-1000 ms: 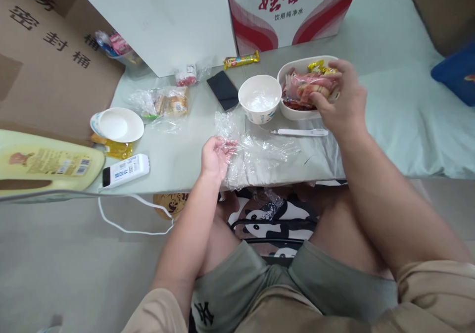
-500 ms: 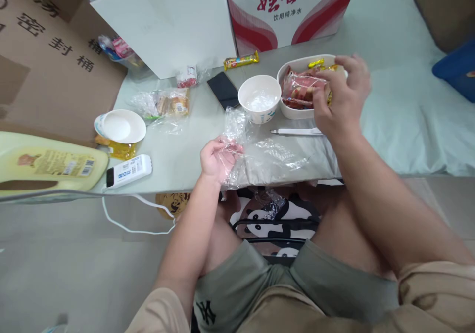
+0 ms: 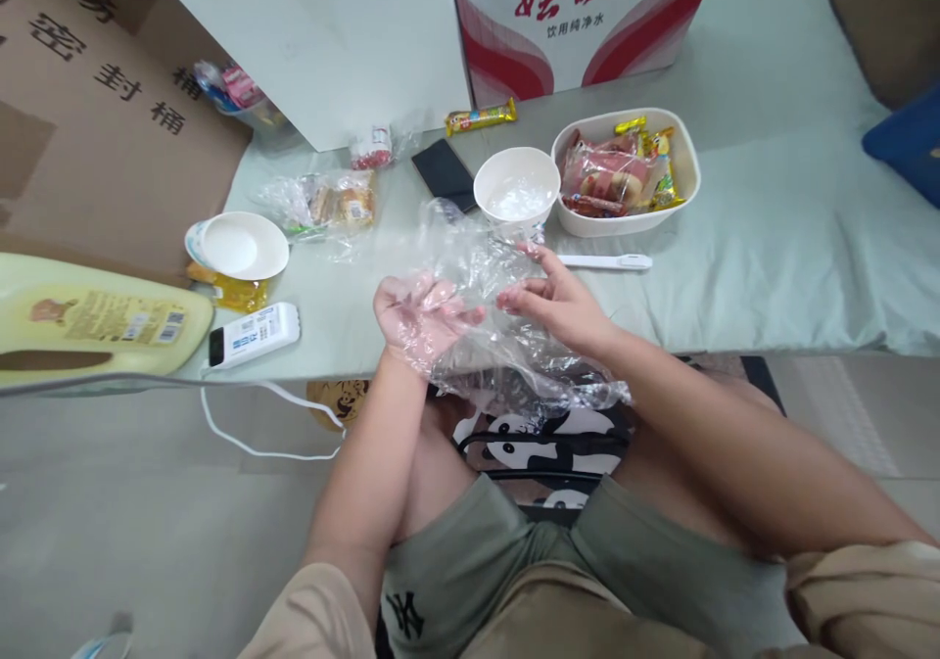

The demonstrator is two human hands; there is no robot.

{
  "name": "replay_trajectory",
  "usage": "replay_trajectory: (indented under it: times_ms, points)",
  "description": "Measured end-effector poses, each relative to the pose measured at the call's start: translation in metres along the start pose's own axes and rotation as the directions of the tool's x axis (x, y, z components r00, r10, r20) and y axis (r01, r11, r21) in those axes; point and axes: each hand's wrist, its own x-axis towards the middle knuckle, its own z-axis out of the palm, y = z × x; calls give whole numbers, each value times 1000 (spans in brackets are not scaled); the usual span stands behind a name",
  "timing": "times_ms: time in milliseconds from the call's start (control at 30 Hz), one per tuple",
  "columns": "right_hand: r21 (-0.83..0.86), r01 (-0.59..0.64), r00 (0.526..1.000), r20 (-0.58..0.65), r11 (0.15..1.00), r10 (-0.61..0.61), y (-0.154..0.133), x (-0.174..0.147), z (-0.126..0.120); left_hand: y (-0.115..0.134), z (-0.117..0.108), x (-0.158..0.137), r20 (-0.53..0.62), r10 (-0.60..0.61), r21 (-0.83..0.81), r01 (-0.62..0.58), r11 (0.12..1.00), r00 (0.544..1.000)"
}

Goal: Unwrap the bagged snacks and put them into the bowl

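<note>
A crumpled clear plastic bag (image 3: 492,346) spreads between my two hands over the table's front edge, its lower end hanging above my lap. My left hand (image 3: 422,314), palm up with fingers half curled, holds the bag, and the film drapes over its fingers and palm. My right hand (image 3: 562,299) grips the bag's other side, thumb and forefinger at the film. Just behind stands a white paper bowl (image 3: 516,174) with clear plastic inside. Right of it, a white oval tub (image 3: 688,174) holds several wrapped snacks (image 3: 609,171). A white pen-like tool (image 3: 606,261) lies partly behind my right hand.
A dark phone (image 3: 444,171) and a yellow snack stick (image 3: 481,116) lie behind the bowl. Leftward are bagged snacks (image 3: 356,199), a tilted paper bowl (image 3: 236,248), a white device (image 3: 255,336) with a cable, and a yellow jug (image 3: 147,321). White boxes (image 3: 587,32) stand behind.
My right hand has left the snack tub and come down left to the plastic bag. The bag is now raised and spread between both hands.
</note>
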Motion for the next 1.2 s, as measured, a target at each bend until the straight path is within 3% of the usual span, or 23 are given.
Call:
replay_trajectory:
  times_ms: [67, 200, 367, 500, 633, 800, 933, 1100, 1200]
  points:
    - [65, -41, 994, -99, 997, 47, -6, 1, -3, 5, -2, 7, -20, -66, 60, 67, 996, 998]
    - [57, -43, 951, -302, 997, 58, -10, 2, -15, 12, -10, 16, -252, -45, 203, 99, 974, 967]
    - [-35, -1, 951, -310, 999, -10, -2, 1, -29, 12, -16, 13, -133, 50, 357, 0, 934, 990]
    - [-95, 31, 939, -338, 995, -62, 5, 0, -42, 10, -15, 16, -209, 197, 422, -93, 902, 958]
    - [-104, 95, 948, -294, 990, -122, 9, -5, -48, 9, -16, 20, -253, 240, 369, -135, 920, 937]
    - [-118, 18, 982, -186, 993, -40, 5, -13, -40, 7, -17, 17, -195, 318, 427, -211, 879, 928]
    - [-195, 36, 949, -301, 980, -94, 0, -11, -41, 7, -20, 17, -151, 263, 456, -169, 874, 953]
    - [-187, 71, 853, -498, 980, -156, 1, -8, -50, 8, -29, 21, -157, 331, 478, -221, 850, 931]
    - [-103, 98, 872, -470, 990, -135, 0, -11, -48, 7, -34, 22, -75, 384, 466, -308, 829, 920]
